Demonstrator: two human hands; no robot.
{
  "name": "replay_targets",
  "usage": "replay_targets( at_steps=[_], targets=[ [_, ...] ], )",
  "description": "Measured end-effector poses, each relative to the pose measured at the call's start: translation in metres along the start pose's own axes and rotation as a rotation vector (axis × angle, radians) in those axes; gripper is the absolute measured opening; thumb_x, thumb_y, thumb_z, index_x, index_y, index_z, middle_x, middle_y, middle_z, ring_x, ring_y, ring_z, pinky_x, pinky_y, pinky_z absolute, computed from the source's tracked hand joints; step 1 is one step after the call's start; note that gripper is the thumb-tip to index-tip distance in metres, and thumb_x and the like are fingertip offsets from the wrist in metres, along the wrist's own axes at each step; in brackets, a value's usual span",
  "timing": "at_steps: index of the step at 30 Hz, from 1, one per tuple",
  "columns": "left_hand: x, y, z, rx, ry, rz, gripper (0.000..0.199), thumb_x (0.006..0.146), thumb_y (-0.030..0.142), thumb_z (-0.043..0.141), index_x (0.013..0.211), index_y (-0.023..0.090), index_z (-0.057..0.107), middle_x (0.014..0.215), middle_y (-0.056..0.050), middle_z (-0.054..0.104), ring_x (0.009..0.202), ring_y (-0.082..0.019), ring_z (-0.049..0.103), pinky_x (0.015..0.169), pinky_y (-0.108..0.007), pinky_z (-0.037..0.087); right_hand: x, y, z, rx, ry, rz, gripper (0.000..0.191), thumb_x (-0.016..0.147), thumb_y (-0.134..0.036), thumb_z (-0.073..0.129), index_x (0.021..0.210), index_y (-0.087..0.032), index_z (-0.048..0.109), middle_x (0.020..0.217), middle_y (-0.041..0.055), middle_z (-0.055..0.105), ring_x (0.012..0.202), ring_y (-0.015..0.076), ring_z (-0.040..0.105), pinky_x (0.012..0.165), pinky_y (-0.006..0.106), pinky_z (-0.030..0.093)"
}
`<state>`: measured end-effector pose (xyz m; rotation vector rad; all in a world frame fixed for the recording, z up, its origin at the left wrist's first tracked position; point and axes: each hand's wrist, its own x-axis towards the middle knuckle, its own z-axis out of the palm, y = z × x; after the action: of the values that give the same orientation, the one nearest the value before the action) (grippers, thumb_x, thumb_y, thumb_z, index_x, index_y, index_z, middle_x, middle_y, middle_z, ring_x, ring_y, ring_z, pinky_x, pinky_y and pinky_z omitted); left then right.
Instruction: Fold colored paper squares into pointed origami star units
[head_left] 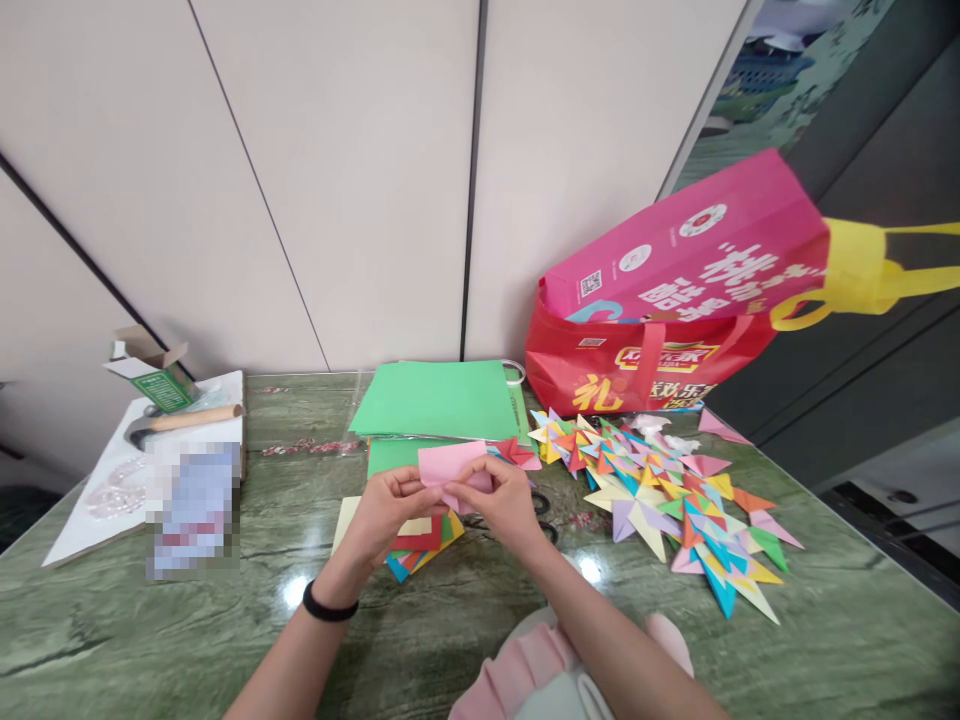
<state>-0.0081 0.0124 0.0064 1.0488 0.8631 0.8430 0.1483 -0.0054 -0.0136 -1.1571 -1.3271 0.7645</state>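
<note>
A piece of pink paper [450,462] is held up between both hands, above the table. My left hand [388,503] pinches its lower left side with thumb and fingers. On the other side, my right hand [504,498] grips the paper's right part, the thumbs close together at the lower edge. Beneath the hands lies a stack of coloured paper sheets [425,545], partly hidden. Black-handled scissors [550,532] lie just behind my right hand, mostly covered. Green paper sheets [442,395] in a clear sleeve rest beyond the hands.
Many folded paper stars [637,500] spread over the right side of the green marbled table [300,660]. Behind them stand a red bag [570,350] and a pink bag [637,250]. At left, a white board [97,480] bears a wooden-handled tool [195,418] and a small green box [165,388].
</note>
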Motion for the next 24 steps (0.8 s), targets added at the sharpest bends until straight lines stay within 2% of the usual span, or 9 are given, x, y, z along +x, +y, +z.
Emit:
replay_targets(
  at_steps=[5,13,19,22,24],
  targets=[
    [-0.001,0.004,-0.007,0.044,-0.078,-0.031,0.038,0.062,0.025,0.075,0.097,0.011,0.067,0.084,-0.011,0.073,0.076,-0.024,0.069,0.075,-0.035,0.053,0.001,0.001,0.000,0.014,-0.068,0.013,0.013,0.061,-0.025,0.073,0.061,-0.018,0.063,0.063,0.0005,0.065,0.060,0.0158,0.057,0.058,0.026,0.044],
    [0.000,0.000,-0.009,0.085,-0.067,-0.038,0.037,0.061,0.028,0.075,0.093,0.010,0.069,0.083,-0.011,0.074,0.075,-0.025,0.069,0.072,-0.035,0.054,0.000,0.001,0.001,0.026,-0.076,0.016,0.014,0.061,-0.026,0.074,0.063,-0.018,0.063,0.064,0.0005,0.064,0.060,0.0155,0.057,0.058,0.026,0.044],
    [0.001,-0.004,-0.003,0.055,0.014,0.005,0.037,0.060,0.029,0.076,0.091,0.010,0.069,0.078,-0.009,0.074,0.072,-0.024,0.069,0.071,-0.034,0.055,0.001,0.001,0.001,-0.071,-0.028,-0.095,0.013,0.066,-0.026,0.071,0.061,-0.018,0.061,0.065,0.0007,0.059,0.064,0.0157,0.054,0.062,0.027,0.042],
    [0.002,-0.007,0.000,0.023,0.047,0.043,0.036,0.060,0.027,0.076,0.091,0.010,0.069,0.079,-0.008,0.074,0.071,-0.023,0.069,0.070,-0.033,0.055,0.001,0.000,0.001,-0.167,-0.005,-0.159,0.013,0.064,-0.026,0.071,0.068,-0.019,0.061,0.075,0.0020,0.056,0.075,0.0182,0.054,0.068,0.029,0.042],
    [0.002,-0.008,0.002,0.008,0.065,0.060,0.036,0.060,0.027,0.076,0.090,0.010,0.069,0.078,-0.008,0.074,0.070,-0.023,0.069,0.069,-0.033,0.055,0.000,0.000,0.002,-0.200,-0.009,-0.168,0.020,0.061,-0.025,0.072,0.076,-0.019,0.059,0.083,0.0027,0.055,0.082,0.0198,0.053,0.073,0.030,0.042]
  ],
)
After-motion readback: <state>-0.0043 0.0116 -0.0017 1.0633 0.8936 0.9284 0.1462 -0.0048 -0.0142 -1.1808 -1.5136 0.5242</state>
